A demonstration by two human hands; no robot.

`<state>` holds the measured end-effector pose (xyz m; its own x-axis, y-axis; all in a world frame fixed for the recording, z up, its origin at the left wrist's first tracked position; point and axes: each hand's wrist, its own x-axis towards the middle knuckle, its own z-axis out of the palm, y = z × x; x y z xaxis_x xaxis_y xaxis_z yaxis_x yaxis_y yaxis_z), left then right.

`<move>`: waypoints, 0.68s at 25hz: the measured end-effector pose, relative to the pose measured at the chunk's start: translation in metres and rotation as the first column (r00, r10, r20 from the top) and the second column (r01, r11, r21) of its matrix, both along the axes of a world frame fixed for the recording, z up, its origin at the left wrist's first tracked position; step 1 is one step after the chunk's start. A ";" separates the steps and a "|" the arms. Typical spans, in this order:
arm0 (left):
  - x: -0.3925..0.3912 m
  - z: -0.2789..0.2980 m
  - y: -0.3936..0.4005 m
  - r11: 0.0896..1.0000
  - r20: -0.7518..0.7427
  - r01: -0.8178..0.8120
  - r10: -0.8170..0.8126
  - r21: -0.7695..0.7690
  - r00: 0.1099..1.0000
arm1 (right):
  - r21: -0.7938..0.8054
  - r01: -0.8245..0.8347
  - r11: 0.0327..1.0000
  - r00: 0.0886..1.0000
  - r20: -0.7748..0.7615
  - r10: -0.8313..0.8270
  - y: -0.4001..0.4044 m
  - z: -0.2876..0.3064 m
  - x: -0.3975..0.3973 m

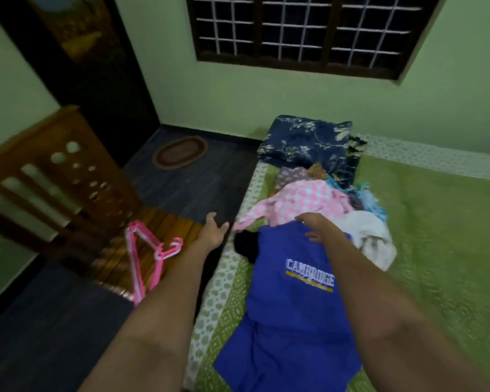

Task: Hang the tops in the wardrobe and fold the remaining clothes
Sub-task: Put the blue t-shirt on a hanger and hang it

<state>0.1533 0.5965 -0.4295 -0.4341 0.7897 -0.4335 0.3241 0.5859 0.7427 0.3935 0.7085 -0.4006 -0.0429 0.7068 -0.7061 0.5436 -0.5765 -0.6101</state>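
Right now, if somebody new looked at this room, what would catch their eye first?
Probably the bright blue top printed CAMBRIDGE, spread flat on the green bed cover between both outstretched arms. Beyond it lies a heap of clothes topped by a pink checked garment, with the right hand reaching over the top's far edge. The pink hangers on the wooden chair at left stand out too.

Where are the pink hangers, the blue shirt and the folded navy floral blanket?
pink hangers (137, 267): head view, on the long side bar.
blue shirt (289, 321): head view, below the lettering.
navy floral blanket (303, 142): head view, top surface.
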 end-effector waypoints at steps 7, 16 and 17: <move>-0.184 -0.038 -0.083 0.951 -0.148 -0.302 0.289 -0.071 0.946 | 0.041 -0.370 0.928 0.929 0.023 0.370 -0.033 -0.068 -0.210; -0.360 -0.223 -0.083 0.932 -0.199 -0.222 0.169 -0.288 0.965 | -0.126 -0.396 0.910 0.894 0.172 0.413 -0.045 -0.247 -0.405; -0.368 -0.247 -0.078 0.928 -0.179 -0.198 0.146 -0.317 0.973 | -0.117 -0.386 0.915 0.890 0.212 0.403 -0.040 -0.266 -0.421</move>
